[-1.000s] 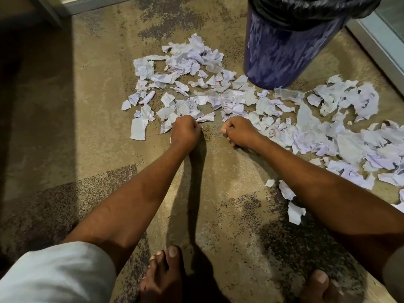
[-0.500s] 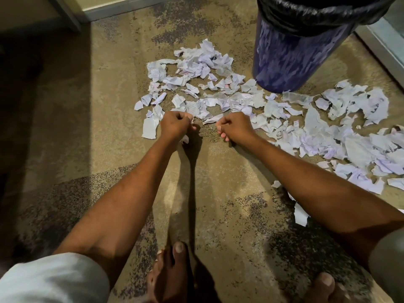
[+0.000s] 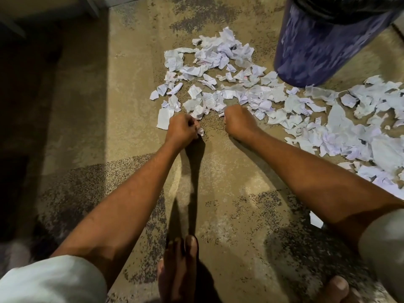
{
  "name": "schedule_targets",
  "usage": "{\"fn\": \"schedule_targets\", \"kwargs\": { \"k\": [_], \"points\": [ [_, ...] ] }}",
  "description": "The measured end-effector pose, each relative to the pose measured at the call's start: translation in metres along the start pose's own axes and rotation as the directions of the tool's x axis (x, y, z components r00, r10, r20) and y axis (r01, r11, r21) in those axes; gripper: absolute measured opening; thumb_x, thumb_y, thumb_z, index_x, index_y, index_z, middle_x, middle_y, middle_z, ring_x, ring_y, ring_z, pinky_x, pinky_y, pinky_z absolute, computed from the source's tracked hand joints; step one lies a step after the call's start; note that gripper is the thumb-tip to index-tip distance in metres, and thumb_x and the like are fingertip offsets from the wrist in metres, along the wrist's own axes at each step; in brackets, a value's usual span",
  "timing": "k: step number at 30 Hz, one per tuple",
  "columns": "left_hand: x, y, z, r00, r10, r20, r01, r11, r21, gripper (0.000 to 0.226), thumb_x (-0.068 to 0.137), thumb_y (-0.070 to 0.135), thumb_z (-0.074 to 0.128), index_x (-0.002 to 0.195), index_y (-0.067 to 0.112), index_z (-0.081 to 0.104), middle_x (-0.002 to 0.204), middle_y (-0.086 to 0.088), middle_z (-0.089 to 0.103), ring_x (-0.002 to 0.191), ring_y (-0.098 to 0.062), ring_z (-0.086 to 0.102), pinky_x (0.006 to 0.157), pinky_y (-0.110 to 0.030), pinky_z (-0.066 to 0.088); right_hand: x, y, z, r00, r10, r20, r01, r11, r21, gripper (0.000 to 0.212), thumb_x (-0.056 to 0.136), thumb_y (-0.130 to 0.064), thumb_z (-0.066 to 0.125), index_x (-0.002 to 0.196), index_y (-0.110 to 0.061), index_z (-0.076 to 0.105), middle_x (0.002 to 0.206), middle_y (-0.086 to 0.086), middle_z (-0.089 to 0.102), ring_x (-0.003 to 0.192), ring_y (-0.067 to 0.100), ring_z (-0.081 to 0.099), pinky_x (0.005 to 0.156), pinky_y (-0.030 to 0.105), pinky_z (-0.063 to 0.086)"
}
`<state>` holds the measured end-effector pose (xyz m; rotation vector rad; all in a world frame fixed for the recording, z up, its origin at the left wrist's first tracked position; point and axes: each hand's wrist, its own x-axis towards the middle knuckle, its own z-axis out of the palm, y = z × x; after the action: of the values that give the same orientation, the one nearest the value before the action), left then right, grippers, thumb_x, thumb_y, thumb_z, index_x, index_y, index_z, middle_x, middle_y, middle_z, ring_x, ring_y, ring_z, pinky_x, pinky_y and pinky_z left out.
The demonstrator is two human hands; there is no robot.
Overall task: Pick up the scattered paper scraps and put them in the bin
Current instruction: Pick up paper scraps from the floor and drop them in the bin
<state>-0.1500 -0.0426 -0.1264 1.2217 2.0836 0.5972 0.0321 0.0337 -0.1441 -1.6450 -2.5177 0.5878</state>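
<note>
the left hand [image 3: 182, 129] is curled tight around a small white scrap [image 3: 200, 131] that pokes out past its fingers, at the near edge of the litter. the right hand [image 3: 238, 121] is balled into a fist on the carpet [image 3: 122, 88]; whether it has paper inside i cannot tell. paper scraps [image 3: 218, 68] lie spread from the fists to the base of the purple bin [image 3: 317, 49], upright at the far right
</note>
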Motion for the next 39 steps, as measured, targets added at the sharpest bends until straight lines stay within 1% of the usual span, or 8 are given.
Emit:
{"fn": "schedule_targets", "kwargs": {
  "k": [4,6,8,12,21,28,34,39],
  "points": [
    [0.0,-0.008,0.008,0.997,0.071,0.018,-0.072,0.992,0.103,0.018,0.092,-0.004,0.072,0.079,0.007,0.072,0.087,-0.01,0.075,0.079,-0.021,0.077,0.069,-0.04,0.067,0.005,0.019,-0.008,0.981,0.133,0.14,-0.173,0.93,0.325,0.007,0.099,-0.003,0.065,0.097,0.002,0.069,0.099,0.016,0.073,0.096,0.029,0.073,0.084,0.046,0.063],
    [0.0,-0.012,0.013,0.99,0.14,0.027,-0.142,0.98,0.141,0.03,0.086,-0.007,0.072,0.069,0.017,0.066,0.087,-0.008,0.072,0.084,-0.023,0.072,0.073,-0.047,0.065,0.004,0.033,-0.016,0.96,0.224,0.166,-0.277,0.824,0.494,0.01,0.1,-0.007,0.067,0.096,0.001,0.072,0.101,0.014,0.075,0.095,0.024,0.072,0.081,0.038,0.06],
    [-0.005,-0.011,0.017,0.98,0.195,0.037,-0.198,0.96,0.198,0.026,0.086,-0.006,0.072,0.073,0.016,0.067,0.098,-0.006,0.067,0.091,-0.02,0.065,0.076,-0.037,0.061,0.001,0.045,-0.022,0.936,0.289,0.202,-0.352,0.74,0.573,0.015,0.101,-0.008,0.066,0.088,-0.008,0.072,0.098,0.014,0.077,0.085,0.02,0.07,0.076,0.035,0.057],
    [-0.01,-0.009,0.02,0.965,0.256,0.051,-0.26,0.939,0.223,0.02,0.088,-0.004,0.072,0.083,0.015,0.07,0.101,-0.003,0.066,0.093,-0.016,0.062,0.075,-0.024,0.052,-0.001,0.054,-0.029,0.878,0.376,0.297,-0.475,0.598,0.646,0.016,0.102,-0.011,0.067,0.088,-0.009,0.075,0.096,0.018,0.079,0.071,0.016,0.064,0.069,0.033,0.055],
    [-0.016,-0.007,0.022,0.967,0.249,0.059,-0.255,0.95,0.18,0.019,0.088,-0.008,0.07,0.083,0.01,0.073,0.09,-0.003,0.073,0.084,-0.016,0.07,0.076,-0.046,0.064,-0.016,0.027,-0.032,0.875,0.382,0.297,-0.476,0.566,0.674,0.014,0.103,-0.012,0.066,0.095,-0.004,0.075,0.088,0.014,0.077,0.07,0.018,0.065,0.066,0.035,0.054],
    [-0.016,-0.004,0.021,0.969,0.242,0.038,-0.245,0.962,0.121,0.009,0.094,0.0,0.072,0.097,0.008,0.076,0.099,-0.005,0.073,0.086,-0.019,0.073,0.078,-0.045,0.066,-0.02,0.057,-0.045,0.802,0.439,0.404,-0.574,0.383,0.724,0.013,0.101,-0.003,0.062,0.103,-0.005,0.075,0.084,0.013,0.077,0.046,0.009,0.05,0.043,0.025,0.039],
    [-0.014,-0.008,0.034,0.965,0.232,0.125,-0.244,0.966,0.089,0.013,0.093,0.002,0.074,0.095,0.015,0.071,0.108,-0.002,0.068,0.091,-0.02,0.072,0.074,-0.042,0.067,-0.028,0.059,-0.021,0.929,0.308,0.206,-0.36,0.621,0.696,0.01,0.094,0.005,0.071,0.091,-0.002,0.077,0.088,0.018,0.079,0.063,0.013,0.068,0.057,0.025,0.056],
    [-0.013,-0.009,0.037,0.965,0.229,0.131,-0.244,0.963,0.112,0.016,0.091,-0.001,0.073,0.091,0.015,0.069,0.101,-0.002,0.07,0.093,-0.02,0.071,0.079,-0.045,0.066,-0.022,0.052,-0.012,0.99,0.132,0.037,-0.134,0.865,0.484,0.009,0.09,-0.001,0.074,0.083,0.005,0.077,0.088,0.016,0.078,0.08,0.009,0.072,0.071,0.017,0.056]
  ]
}}
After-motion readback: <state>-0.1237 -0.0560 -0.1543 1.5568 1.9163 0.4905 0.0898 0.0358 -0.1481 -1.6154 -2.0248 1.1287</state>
